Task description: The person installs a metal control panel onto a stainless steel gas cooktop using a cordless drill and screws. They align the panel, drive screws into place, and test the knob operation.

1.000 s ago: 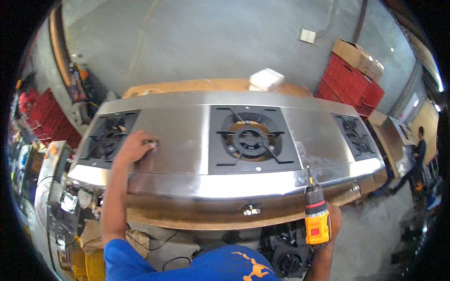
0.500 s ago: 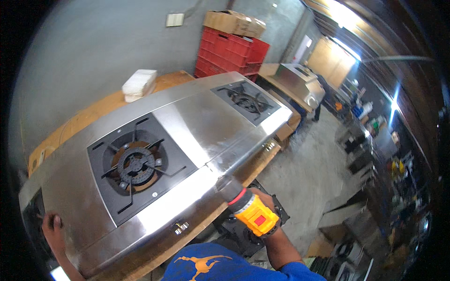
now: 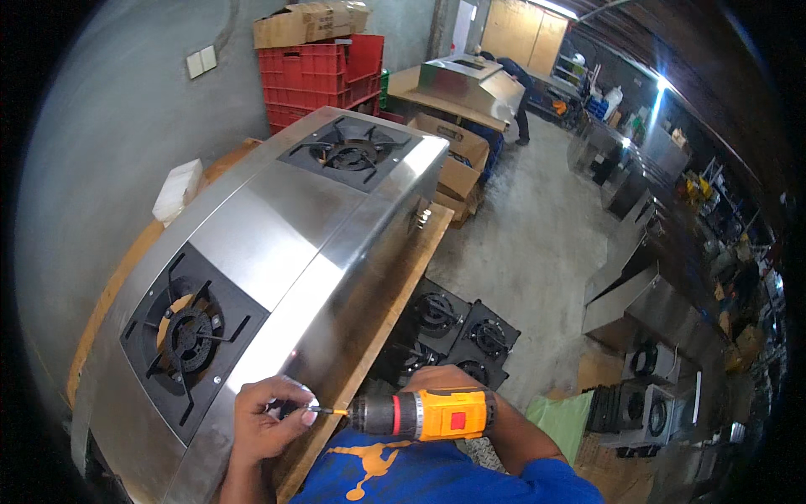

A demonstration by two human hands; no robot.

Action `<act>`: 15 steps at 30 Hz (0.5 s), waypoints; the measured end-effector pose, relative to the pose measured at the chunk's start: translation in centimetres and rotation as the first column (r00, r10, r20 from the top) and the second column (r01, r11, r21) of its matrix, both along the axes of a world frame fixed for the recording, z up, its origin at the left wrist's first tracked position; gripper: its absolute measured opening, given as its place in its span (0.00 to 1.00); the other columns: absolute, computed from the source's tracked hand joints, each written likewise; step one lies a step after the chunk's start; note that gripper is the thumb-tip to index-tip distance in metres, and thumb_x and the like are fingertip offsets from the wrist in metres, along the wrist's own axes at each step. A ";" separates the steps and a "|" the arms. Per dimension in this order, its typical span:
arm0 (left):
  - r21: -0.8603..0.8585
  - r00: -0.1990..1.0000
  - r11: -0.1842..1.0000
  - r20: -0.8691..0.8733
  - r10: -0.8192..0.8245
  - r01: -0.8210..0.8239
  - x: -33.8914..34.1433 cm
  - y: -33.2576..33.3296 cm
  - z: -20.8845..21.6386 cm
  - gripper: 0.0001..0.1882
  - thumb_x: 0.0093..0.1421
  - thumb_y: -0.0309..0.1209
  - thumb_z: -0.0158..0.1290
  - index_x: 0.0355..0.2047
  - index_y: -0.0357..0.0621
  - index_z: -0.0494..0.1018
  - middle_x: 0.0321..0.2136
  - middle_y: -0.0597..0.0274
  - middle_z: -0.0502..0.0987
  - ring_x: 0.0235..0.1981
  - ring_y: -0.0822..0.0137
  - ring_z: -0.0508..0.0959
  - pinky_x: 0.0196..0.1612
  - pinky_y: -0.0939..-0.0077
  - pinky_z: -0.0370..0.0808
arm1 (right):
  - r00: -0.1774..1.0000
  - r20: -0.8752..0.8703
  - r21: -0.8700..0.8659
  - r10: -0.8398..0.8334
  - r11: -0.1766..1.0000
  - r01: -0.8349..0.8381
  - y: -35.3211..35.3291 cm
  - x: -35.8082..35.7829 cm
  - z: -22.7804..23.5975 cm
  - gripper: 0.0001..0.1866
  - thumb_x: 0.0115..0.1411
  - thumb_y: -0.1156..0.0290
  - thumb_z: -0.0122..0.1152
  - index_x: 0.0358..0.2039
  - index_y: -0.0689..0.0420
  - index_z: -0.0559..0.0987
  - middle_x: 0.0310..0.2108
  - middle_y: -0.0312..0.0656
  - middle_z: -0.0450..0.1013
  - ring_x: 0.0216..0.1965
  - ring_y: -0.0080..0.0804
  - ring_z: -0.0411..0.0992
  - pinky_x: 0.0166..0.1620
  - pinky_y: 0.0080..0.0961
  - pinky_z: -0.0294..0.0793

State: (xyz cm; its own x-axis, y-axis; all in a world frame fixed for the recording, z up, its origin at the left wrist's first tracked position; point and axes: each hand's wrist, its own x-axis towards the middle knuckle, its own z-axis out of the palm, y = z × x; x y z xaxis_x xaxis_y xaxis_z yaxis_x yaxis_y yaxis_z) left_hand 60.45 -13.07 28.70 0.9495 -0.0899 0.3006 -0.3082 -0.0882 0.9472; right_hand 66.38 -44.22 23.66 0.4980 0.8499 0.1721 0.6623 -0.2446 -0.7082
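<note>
Along the table's front edge (image 3: 379, 319), my left fingers (image 3: 281, 389) have come from over the cooktop (image 3: 269, 239) to pinch the bit (image 3: 338, 412) of the drill (image 3: 453, 414) my right fingers (image 3: 432, 377) grip, so attention seems shifted to its tip.

The head view (wide fisheye) looks downward.

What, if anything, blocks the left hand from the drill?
Nothing visible. Only the drill's own bit spans the gap, pointing at the left hand's fingers; contact can't be confirmed. The stove isn't between them.
</note>
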 end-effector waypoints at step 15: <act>-0.076 0.900 0.901 -0.064 -0.431 0.426 11.1 -16.4 -0.2 0.07 0.49 0.20 0.66 0.29 0.34 0.81 0.29 0.54 0.82 0.31 0.67 0.81 0.36 0.76 0.76 | 0.971 -0.026 0.361 -0.240 0.903 0.233 -18.1 2.4 -1.9 0.16 0.45 0.70 0.73 0.34 0.59 0.80 0.33 0.44 0.78 0.33 0.42 0.79 0.39 0.33 0.78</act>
State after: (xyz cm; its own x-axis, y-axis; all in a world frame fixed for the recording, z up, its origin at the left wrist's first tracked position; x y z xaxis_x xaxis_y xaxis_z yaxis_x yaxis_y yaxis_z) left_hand 71.51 -29.48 28.53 0.8434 -0.4780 0.2454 -0.2295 0.0925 0.9689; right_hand 68.83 -62.31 21.78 0.6703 0.5869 0.4541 0.6302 -0.1272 -0.7659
